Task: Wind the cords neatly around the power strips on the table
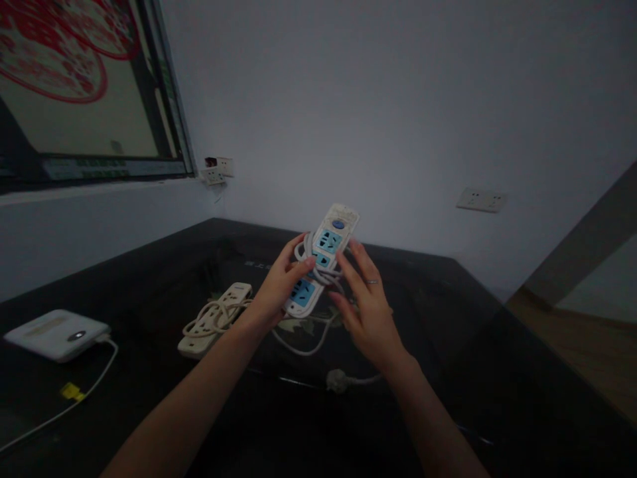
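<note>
In the middle of the head view, a white power strip (301, 307) with blue sockets is held tilted above the dark table. Its pale cord (304, 354) is looped around its middle, and a slack length hangs below. My left hand (279, 282) grips the strip from the left, thumb across the loops of cord. On the other side, my right hand (371, 309) has its fingers apart, with fingertips at the strip's right edge and near the cord. I cannot tell whether they press on it. The cord's plug (337, 381) shows below the hands.
A second white power strip (233, 293), its cord bundled on top, lies left on the dark table (149, 279). Farther left sits a white box-shaped device (54, 332) with a cable and yellow tag (72, 392). Wall sockets (482, 200) are behind, and a window is at upper left.
</note>
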### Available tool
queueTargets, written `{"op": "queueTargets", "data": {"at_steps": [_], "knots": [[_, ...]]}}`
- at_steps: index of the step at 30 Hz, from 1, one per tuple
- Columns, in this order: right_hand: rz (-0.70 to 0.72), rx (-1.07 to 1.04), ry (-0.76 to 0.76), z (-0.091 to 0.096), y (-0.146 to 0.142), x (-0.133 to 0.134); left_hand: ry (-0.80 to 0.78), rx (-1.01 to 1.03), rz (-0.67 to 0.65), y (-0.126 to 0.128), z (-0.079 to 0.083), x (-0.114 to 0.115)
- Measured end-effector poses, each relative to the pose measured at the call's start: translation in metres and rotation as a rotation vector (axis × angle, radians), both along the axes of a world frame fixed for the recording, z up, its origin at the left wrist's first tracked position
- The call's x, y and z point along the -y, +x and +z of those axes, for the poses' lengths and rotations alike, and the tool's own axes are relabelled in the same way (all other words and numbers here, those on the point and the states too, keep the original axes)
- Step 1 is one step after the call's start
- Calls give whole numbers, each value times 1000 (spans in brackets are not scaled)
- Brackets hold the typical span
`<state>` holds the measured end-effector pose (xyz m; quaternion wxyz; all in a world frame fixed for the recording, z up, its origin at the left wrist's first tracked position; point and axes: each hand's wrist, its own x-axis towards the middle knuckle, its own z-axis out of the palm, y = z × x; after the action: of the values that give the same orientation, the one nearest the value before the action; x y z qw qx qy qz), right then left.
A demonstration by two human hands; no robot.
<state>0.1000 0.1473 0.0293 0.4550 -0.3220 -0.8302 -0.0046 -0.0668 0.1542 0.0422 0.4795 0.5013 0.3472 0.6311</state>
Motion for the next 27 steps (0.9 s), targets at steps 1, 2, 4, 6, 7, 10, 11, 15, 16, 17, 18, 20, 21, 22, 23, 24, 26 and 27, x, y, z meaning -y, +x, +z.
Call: {"op": "queueTargets", "data": {"at_steps": [1, 2, 4, 6, 7, 10, 11, 15, 16, 17, 18, 20, 21, 22, 23, 24, 26, 27], "knots": [[-15, -71, -32, 2, 4, -2, 9, -3, 6, -2, 1, -1], [-26, -150, -78, 3, 10, -5, 17, -1, 6, -4, 1, -1], [-12, -274, -239, 4, 20, -11, 32, 16, -5, -8, 2, -3], [65, -271, -491, 3, 30, -16, 48, 43, -1, -11, 3, -4], [129, -220, -626, 2, 33, -17, 55, 56, 8, -12, 3, -4], [349, -28, -933, 1, 39, -15, 60, 91, 23, -12, 4, -4], [399, 20, -988, 2, 40, -15, 58, 100, 19, -13, 4, -3], [435, 119, -1068, 3, 49, -19, 71, 130, 5, -17, 8, -2], [436, 115, -1076, 2, 53, -23, 81, 137, 1, -19, 9, -2], [433, 93, -1082, 1, 58, -27, 92, 142, -2, -21, 10, -2], [422, 58, -1083, -1, 63, -32, 103, 144, -2, -23, 11, -2], [356, -40, -1048, -6, 73, -42, 121, 138, -1, -25, 12, -2], [310, -83, -1019, -10, 77, -47, 125, 133, 2, -26, 13, -2], [269, -111, -993, -14, 82, -53, 125, 128, 4, -26, 13, -2], [235, -116, -971, -18, 86, -58, 122, 121, 6, -26, 13, -2], [207, -91, -950, -23, 90, -64, 117, 111, 7, -26, 14, -2], [109, 40, -870, -33, 96, -75, 105, 92, -2, -25, 15, 0], [37, 113, -813, -38, 98, -80, 102, 88, -12, -25, 15, 1]]}}
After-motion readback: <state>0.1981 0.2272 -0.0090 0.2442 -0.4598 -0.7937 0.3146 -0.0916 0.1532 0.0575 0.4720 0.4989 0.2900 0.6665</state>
